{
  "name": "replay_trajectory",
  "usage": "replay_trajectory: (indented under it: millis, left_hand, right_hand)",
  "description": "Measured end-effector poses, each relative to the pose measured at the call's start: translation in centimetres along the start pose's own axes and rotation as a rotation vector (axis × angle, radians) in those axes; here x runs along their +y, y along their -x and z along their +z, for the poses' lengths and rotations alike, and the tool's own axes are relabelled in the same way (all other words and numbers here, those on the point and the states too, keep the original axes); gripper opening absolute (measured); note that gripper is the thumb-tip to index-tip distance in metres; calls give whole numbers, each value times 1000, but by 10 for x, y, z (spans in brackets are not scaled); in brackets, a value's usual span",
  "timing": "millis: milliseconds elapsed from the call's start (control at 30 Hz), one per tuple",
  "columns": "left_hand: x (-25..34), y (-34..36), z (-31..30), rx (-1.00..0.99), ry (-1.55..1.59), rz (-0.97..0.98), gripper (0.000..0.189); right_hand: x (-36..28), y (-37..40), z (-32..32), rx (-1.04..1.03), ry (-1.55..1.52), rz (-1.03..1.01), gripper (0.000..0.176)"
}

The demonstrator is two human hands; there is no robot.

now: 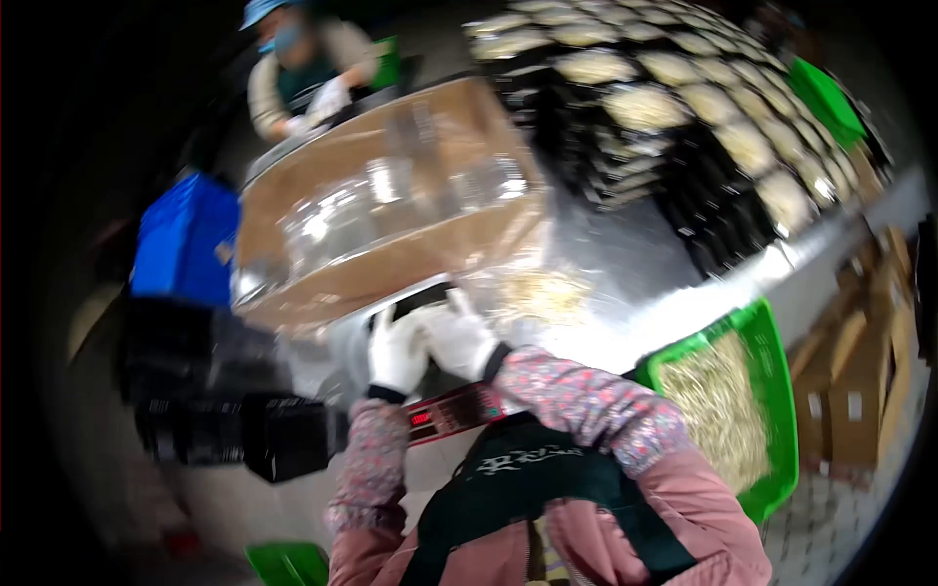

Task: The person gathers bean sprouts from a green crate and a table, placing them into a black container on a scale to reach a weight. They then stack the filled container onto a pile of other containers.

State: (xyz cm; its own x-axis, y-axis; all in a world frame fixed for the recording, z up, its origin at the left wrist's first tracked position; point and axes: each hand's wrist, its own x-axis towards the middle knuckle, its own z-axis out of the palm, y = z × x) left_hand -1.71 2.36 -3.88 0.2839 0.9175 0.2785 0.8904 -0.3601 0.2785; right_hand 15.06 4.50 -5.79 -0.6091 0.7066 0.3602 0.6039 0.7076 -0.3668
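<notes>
Head view gives us our grip in white gloves, with the left hand [398,354] and right hand [459,339] close beside each other over a black tray [415,301]. Our fingers are bent at the tray, its dark far edge showing just beyond them; blur hides the fingertips, so we cannot tell whether either hand pinches it. Just nearer to us than the grip we see a red scale [454,413] with a lit display. Right of the grip, pale strands [542,293] lie loose on the shiny metal surface [611,249]. Directly beyond the grip sits a large cardboard box [376,269], lined with clear plastic. Farther right, on our side, a green crate [777,420] contains more pale strands. Left of the grip we have black containers [288,435], and beyond those a blue crate [186,239]. Well beyond the grip to the right, many filled trays [674,73] stand in stacks; far ahead, to the left, a co-worker [318,83] in a blue cap faces us.
</notes>
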Motion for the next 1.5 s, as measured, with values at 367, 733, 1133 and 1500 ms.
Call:
replay_trajectory:
  millis: [367,733,1133,1500]
  left_hand:
    - [168,-38,2,99,901,-112,48]
    - [421,16,136,-911,1506,-490,63]
    - [428,47,291,-646,1445,-1079,45]
    - [443,60,332,-331,1136,-1019,85]
  right_hand:
    - [67,187,-123,602,-472,374,49]
    - [160,600,-183,450,36,1690,88]
    - [197,584,-159,250,136,1515,68]
    - [225,584,-163,179,-14,1520,71]
